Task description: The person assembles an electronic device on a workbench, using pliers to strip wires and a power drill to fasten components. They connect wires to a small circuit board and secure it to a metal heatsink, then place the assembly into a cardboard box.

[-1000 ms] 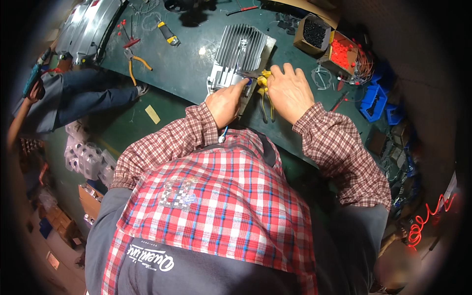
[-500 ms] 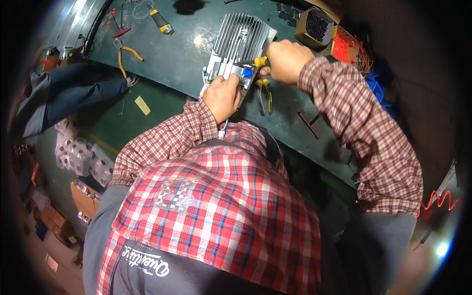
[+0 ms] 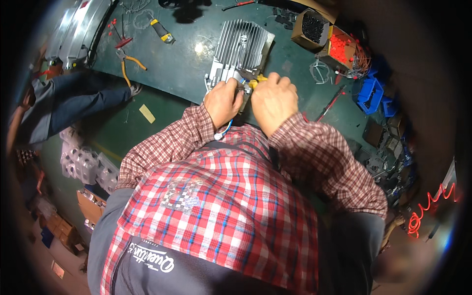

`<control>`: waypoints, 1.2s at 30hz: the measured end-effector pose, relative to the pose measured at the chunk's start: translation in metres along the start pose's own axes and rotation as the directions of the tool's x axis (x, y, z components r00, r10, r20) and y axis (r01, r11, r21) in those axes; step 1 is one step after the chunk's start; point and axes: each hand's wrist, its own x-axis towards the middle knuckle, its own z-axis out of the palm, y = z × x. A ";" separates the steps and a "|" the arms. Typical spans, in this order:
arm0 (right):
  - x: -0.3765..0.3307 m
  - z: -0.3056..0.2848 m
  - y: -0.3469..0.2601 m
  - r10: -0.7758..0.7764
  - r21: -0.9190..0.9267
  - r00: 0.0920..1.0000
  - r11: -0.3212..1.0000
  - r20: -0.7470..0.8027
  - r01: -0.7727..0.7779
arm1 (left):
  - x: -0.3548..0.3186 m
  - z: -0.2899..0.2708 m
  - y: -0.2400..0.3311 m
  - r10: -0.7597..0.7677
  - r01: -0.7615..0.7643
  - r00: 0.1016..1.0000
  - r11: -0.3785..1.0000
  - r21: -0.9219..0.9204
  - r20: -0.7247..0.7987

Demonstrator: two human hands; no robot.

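A grey metal housing with cooling fins [image 3: 238,46] lies on the bench in front of me. My right hand [image 3: 276,101] is closed around yellow-handled pliers [image 3: 257,80], whose dark jaws reach over the housing's near end. Against that same end, my left hand [image 3: 222,102] has its fingers curled and pinched near the jaws; what they grip is hidden. Blue and white wires [image 3: 227,129] come out below the left hand and end in a small white connector [image 3: 218,136] against my checked clothing.
Orange-handled pliers [image 3: 129,64] and a yellow-black tool [image 3: 162,31] lie to the left. Boxes of black parts [image 3: 312,27] and red parts [image 3: 340,49] stand at the far right, near blue bins [image 3: 369,96]. Another person's legs [image 3: 83,96] show at the left.
My right hand has moved down and nearer to my left hand, with its tool now angled up-left. The pliers that lay beside the housing no longer show there. The left hand stays at the near end.
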 end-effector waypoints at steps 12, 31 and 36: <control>-0.024 0.001 0.023 -0.049 0.078 0.986 0.995 -0.161 0.062 | 0.024 0.004 -0.021 -0.050 0.051 0.999 0.989 -0.139 0.010; 0.008 -0.010 0.012 -0.160 0.074 0.986 0.984 -0.049 0.163 | 0.027 -0.007 -0.035 -0.129 0.125 0.991 0.985 -0.122 -0.028; 0.018 -0.014 0.009 -0.123 0.178 0.992 0.977 0.023 0.117 | 0.022 -0.007 -0.034 -0.129 0.123 0.990 0.987 -0.103 -0.054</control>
